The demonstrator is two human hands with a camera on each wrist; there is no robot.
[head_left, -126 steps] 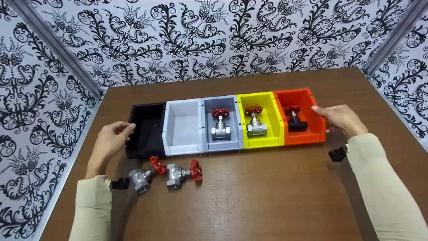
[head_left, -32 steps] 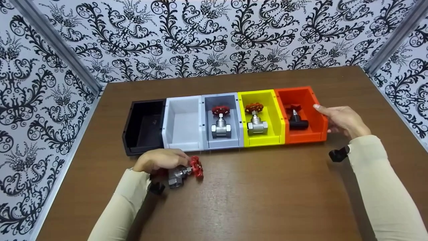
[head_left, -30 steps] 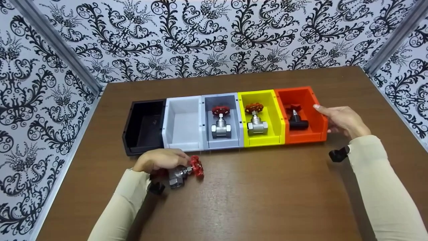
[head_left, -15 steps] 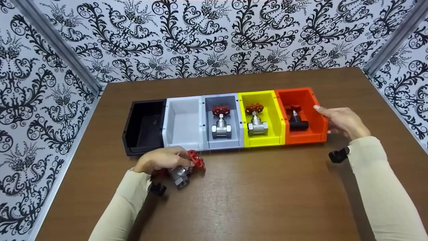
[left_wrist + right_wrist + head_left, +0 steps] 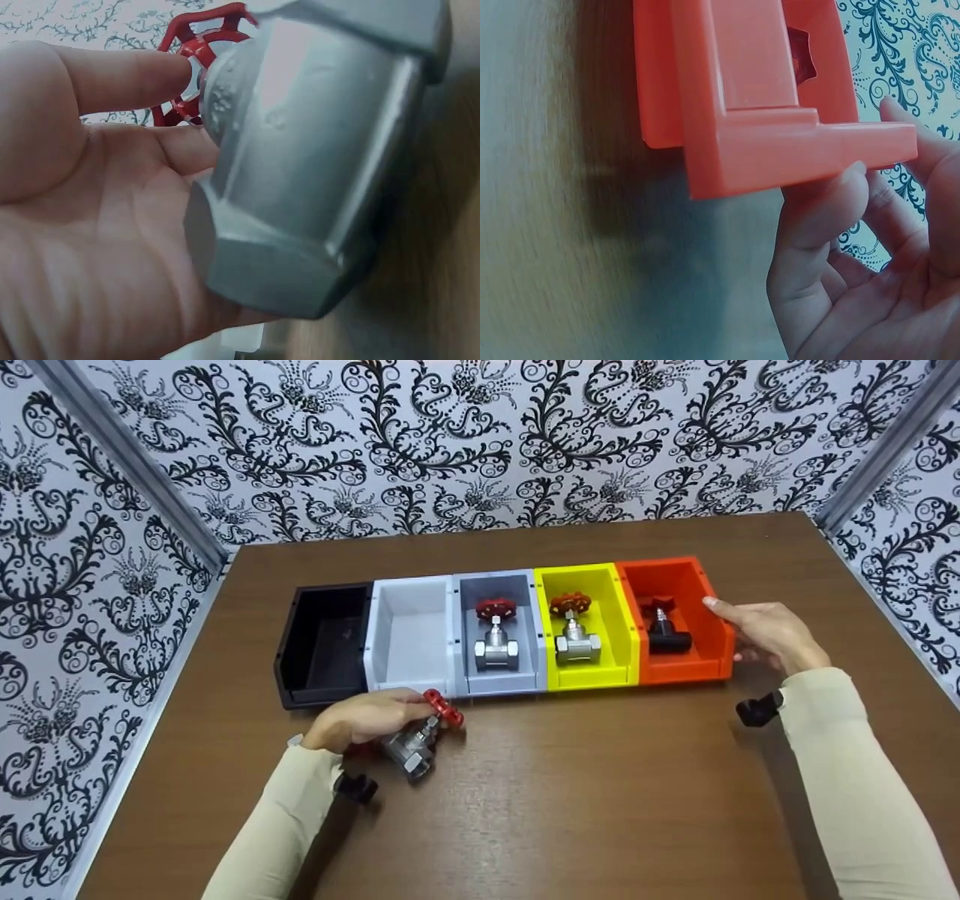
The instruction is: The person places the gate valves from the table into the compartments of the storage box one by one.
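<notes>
The left hand (image 5: 364,716) grips a tilted silver metal valve (image 5: 409,750) with a red handwheel (image 5: 443,708); the right hand (image 5: 776,634) pinches the side of an orange-red plastic bin (image 5: 686,669). Beneath them spreads a brown wood-grain tabletop (image 5: 585,787); beyond them rises a white wall with black scrollwork (image 5: 480,450).

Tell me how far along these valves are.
Looks done: a silver metal valve lies in the grey plastic bin, a second one in the yellow plastic bin, and a black T-shaped valve in the orange-red plastic bin.
In hand: the left hand grips a red-wheeled silver valve.
Probably remaining: placing it, and filling the black plastic bin and white plastic bin, where no valve shows.
</notes>
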